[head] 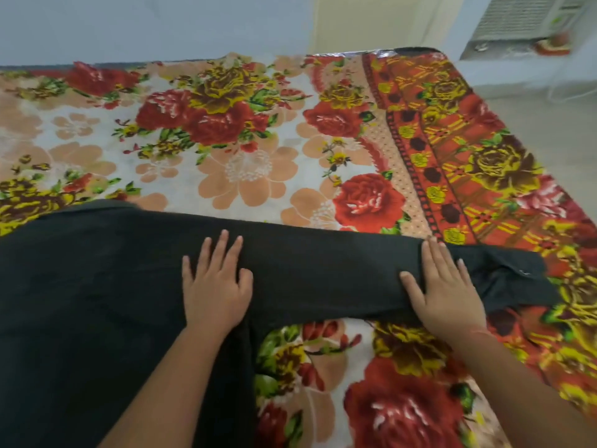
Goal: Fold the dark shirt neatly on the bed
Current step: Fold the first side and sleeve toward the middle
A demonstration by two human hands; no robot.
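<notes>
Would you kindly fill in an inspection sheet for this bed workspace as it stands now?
Surface: floral blanket, spread fairly flat.
Job's things: dark shirt spread at near left, sleeve stretched rightward, not yet folded.
Clutter: nothing seen.
Grips: left hand flat on the shirt; right hand flat on the sleeve near its cuff.
Cables: thin pale cord, possibly, on the far-right floor.
Surroundings: pale wall; grilled unit at top right.
</notes>
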